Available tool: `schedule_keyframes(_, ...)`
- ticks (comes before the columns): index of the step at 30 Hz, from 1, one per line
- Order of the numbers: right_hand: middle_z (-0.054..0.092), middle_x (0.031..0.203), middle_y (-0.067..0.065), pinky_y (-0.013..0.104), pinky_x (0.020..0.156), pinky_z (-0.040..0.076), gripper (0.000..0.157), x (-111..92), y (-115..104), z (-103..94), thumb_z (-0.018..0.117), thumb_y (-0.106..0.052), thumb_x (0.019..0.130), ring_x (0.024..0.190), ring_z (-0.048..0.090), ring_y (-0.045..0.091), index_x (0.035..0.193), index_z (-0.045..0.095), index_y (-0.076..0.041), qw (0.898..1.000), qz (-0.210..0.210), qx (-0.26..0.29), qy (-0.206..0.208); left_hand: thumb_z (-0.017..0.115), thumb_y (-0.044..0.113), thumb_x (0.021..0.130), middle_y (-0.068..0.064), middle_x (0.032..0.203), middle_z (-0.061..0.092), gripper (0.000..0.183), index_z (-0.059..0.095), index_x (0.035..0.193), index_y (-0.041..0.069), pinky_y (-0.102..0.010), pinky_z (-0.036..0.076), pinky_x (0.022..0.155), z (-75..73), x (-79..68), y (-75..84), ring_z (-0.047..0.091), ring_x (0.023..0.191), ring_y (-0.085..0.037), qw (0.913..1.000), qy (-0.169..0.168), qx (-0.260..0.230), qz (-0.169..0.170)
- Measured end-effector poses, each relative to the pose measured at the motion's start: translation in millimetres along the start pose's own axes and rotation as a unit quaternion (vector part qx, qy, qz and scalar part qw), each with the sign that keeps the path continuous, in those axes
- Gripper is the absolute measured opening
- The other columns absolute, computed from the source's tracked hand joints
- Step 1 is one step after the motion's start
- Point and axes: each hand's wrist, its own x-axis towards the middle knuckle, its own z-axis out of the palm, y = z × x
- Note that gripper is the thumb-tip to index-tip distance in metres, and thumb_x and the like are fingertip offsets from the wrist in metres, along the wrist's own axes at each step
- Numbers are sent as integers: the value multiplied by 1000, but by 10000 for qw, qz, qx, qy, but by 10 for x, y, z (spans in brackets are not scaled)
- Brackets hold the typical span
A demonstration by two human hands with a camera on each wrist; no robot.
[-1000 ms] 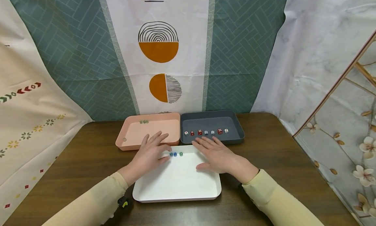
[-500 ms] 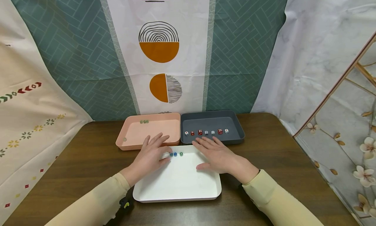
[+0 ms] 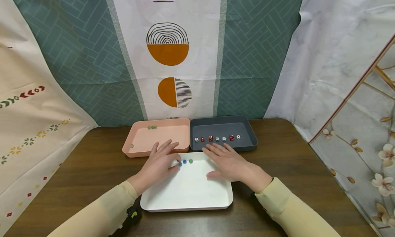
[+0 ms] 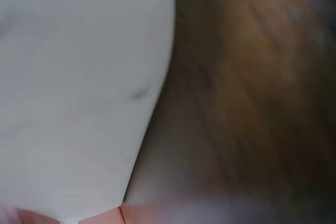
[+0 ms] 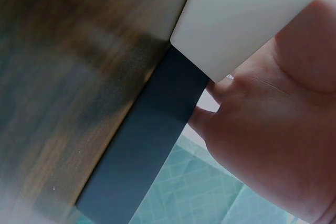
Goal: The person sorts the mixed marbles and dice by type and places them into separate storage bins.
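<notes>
In the head view, a white tray (image 3: pixel 188 192) lies at the front of the table. Near its far wall are a blue marble (image 3: pixel 184 161) and a green marble (image 3: pixel 191 161). Just left of them, my left hand (image 3: pixel 158 166) has another small blue marble (image 3: pixel 180 164) between its thumb and bent index finger. My right hand (image 3: pixel 226 163) hovers over the tray's right wall with fingers extended and nothing held. It also appears as a palm (image 5: pixel 273 135) beside the trays in the right wrist view. The left wrist view shows mostly the tray's outer side (image 4: pixel 79 87).
Behind the white tray, a pink tray (image 3: pixel 166 136) holds several greenish or clear marbles. A dark grey tray (image 3: pixel 220 125) beside it holds a row of red and white dice (image 3: pixel 231 138). All stand on a brown wooden table (image 3: pixel 277 151), with cloth hangings around it.
The leftmost blue marble has shifted slightly toward the person, away from the far wall, as the left index finger bends toward the thumb. My right hand stays nearly still.
</notes>
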Motion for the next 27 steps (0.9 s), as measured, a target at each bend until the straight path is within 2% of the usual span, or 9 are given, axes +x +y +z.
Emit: schedule_keyframes(27,26,182,7,61,134,13,96,9,-8,-11,71,-62,103,169,20,31,177,29,-18,10000,-3,0,-42,97,17,87,-18,158,60,21,79,94,27,-82,21,122,8,-12,3,40,157,-48,9999,76,-118,82)
